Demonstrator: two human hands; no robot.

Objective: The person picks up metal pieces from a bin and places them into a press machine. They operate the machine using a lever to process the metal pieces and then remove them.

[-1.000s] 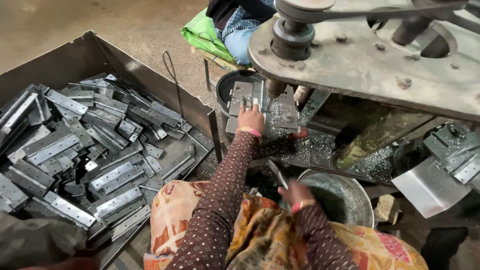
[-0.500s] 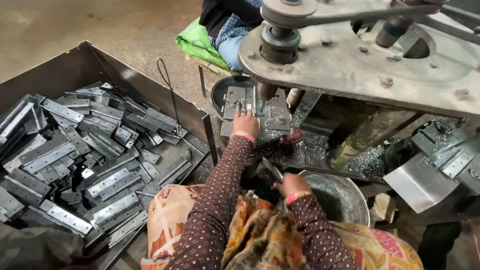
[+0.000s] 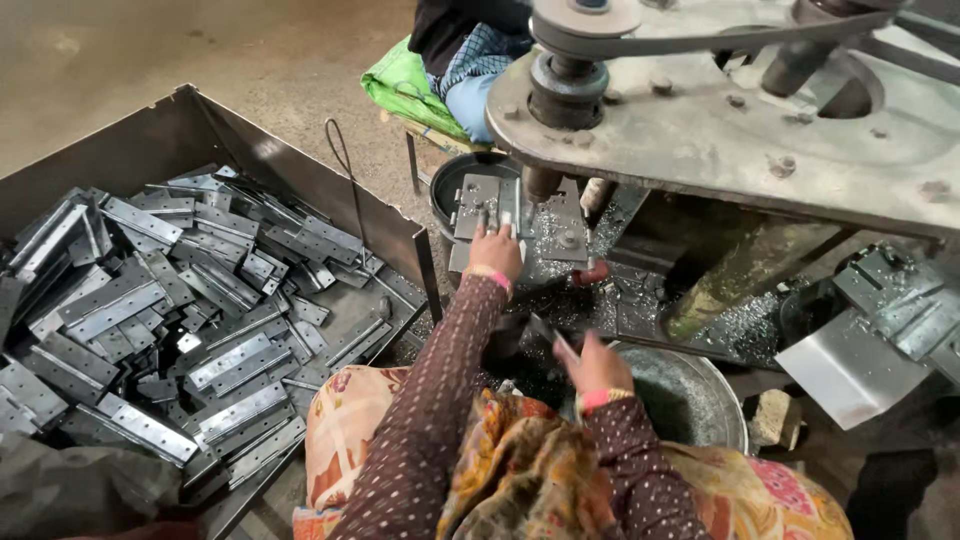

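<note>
My left hand (image 3: pixel 495 252) is flat on the metal hinge plate (image 3: pixel 478 205) lying on the press bed (image 3: pixel 560 235), fingers spread over its near edge, pinning rather than gripping. It's stiff steel, thin, probably sharp-edged and slick with filings, so I'd hold it by the flat faces, clear of the punch. My right hand (image 3: pixel 590 365) hovers over the steel bowl (image 3: pixel 690 400), fingers curled on a small dark piece; how tightly, I cannot tell

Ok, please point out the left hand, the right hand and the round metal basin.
left hand (image 3: pixel 496 250), head view, back of hand.
right hand (image 3: pixel 596 365), head view, back of hand.
round metal basin (image 3: pixel 700 400), head view, inner wall.
</note>
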